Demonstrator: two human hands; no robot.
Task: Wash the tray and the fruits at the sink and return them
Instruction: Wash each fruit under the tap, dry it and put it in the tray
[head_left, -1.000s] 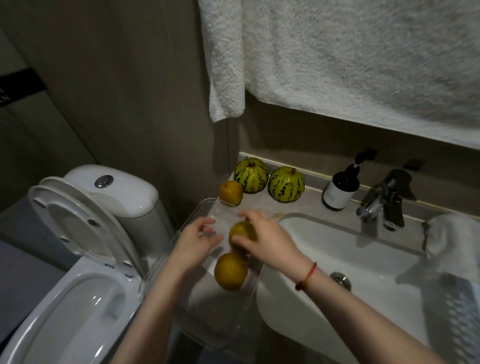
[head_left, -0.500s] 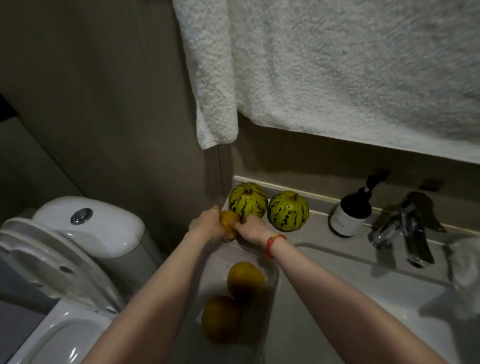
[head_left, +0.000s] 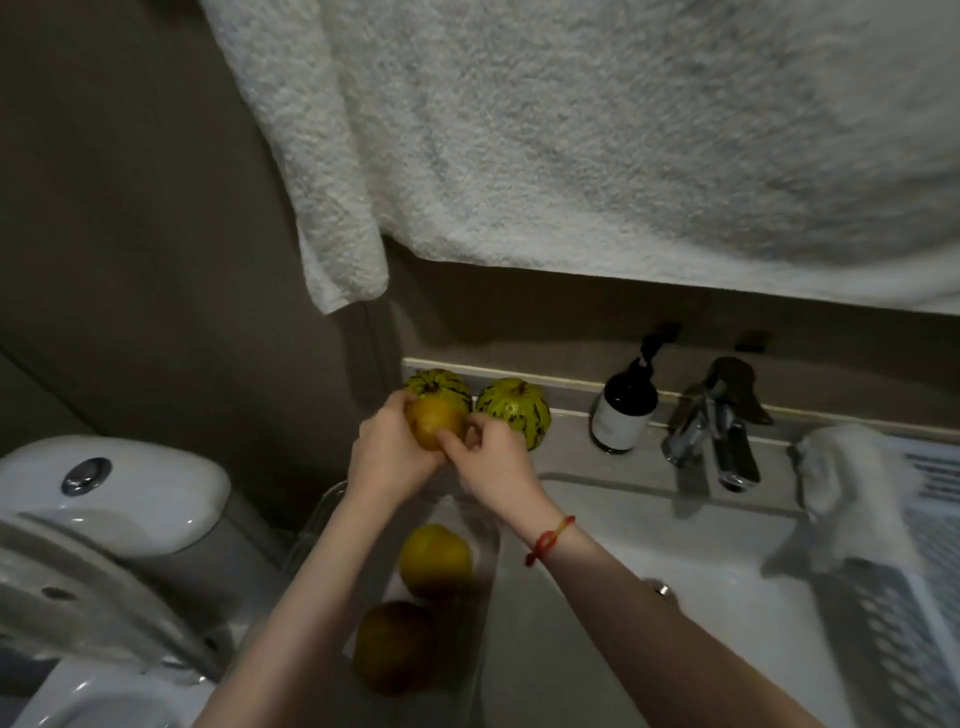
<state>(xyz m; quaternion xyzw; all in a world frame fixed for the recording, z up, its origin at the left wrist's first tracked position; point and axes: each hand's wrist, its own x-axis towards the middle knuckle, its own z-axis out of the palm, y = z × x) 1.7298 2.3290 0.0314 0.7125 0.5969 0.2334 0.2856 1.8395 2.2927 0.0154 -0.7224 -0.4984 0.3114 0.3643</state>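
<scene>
An orange fruit (head_left: 434, 420) is held between both hands above the counter's back left corner. My left hand (head_left: 387, 457) cups its left side and my right hand (head_left: 493, 462) grips its right side with curled fingers. Below my wrists a clear plastic tray (head_left: 322, 512) lies on the sink's left edge, holding two more orange fruits (head_left: 435, 558) (head_left: 395, 652). Two green striped melons (head_left: 439, 384) (head_left: 517, 410) sit against the back wall, the left one partly hidden by the held fruit.
The white sink basin (head_left: 717, 561) lies to the right, with a chrome faucet (head_left: 711, 431) and a dark pump bottle (head_left: 623, 410) behind it. A white cloth (head_left: 841, 483) rests at the right. A toilet (head_left: 104, 514) stands left. A large towel (head_left: 571, 145) hangs overhead.
My right hand set a fruit in the tray, then both hands reached to the counter corner, took the third orange fruit and lifted it. The view tilted upward.
</scene>
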